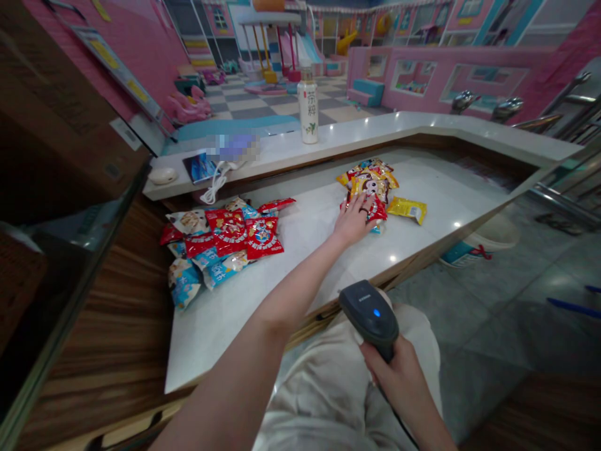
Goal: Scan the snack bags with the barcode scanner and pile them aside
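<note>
My left hand (pixel 354 220) reaches across the counter, its fingers stretched out over a red snack packet (pixel 377 210). A ring shows on one finger. The tips rest on the packet, and a bit of blue packaging peeks out beneath it. Just behind lie several yellow and brown snack packets (pixel 370 181) in a heap. One yellow packet (pixel 407 210) lies apart, to the right of my left hand. Low in the view, above my lap, my right hand (pixel 399 369) is wrapped round the handle of a dark barcode scanner (pixel 369 313) with a lit blue light.
A pile of red and blue snack packets (pixel 225 232) lies on the counter (pixel 300 250) at left. On the raised ledge stand a bottle (pixel 308 106), a phone (pixel 201 168) and a white cable (pixel 216 183). A bucket (pixel 488 241) sits on the floor at right.
</note>
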`<action>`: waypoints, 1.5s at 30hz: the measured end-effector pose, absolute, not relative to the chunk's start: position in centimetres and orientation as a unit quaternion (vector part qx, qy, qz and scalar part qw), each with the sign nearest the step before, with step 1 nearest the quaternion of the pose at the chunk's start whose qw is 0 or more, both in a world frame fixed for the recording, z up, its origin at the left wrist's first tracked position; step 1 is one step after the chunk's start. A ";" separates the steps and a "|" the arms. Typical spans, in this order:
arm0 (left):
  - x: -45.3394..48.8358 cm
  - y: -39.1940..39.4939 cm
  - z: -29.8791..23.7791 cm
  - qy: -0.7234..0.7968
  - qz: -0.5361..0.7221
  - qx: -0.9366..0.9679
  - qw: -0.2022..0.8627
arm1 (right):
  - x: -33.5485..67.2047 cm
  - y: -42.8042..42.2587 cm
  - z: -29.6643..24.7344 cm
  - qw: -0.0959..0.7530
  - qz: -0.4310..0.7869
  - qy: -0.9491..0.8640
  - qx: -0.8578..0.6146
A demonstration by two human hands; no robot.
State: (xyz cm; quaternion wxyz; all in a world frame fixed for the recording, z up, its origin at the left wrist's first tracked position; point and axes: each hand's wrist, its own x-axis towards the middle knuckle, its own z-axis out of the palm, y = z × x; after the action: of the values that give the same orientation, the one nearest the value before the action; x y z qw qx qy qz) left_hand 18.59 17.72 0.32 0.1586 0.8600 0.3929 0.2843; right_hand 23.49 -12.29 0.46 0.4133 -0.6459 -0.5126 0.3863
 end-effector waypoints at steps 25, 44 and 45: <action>-1.6 10.2 -2.8 0.632 0.389 0.660 0.113 | 22.2 -12.9 1.3 0.425 0.380 -0.540 -0.619; 0.2 4.4 -1.5 0.309 0.546 0.051 0.777 | 21.3 -12.6 1.7 0.417 0.391 -0.537 -0.621; 0.1 4.5 -1.8 0.307 0.545 0.052 0.779 | 21.2 -12.5 1.6 0.413 0.400 -0.535 -0.619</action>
State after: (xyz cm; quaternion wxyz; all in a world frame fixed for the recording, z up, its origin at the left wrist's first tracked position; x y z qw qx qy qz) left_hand 0.14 4.50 -1.78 0.7785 0.0522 0.3074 0.5447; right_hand 21.18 -12.50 1.64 0.4126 -0.6193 -0.5352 0.3998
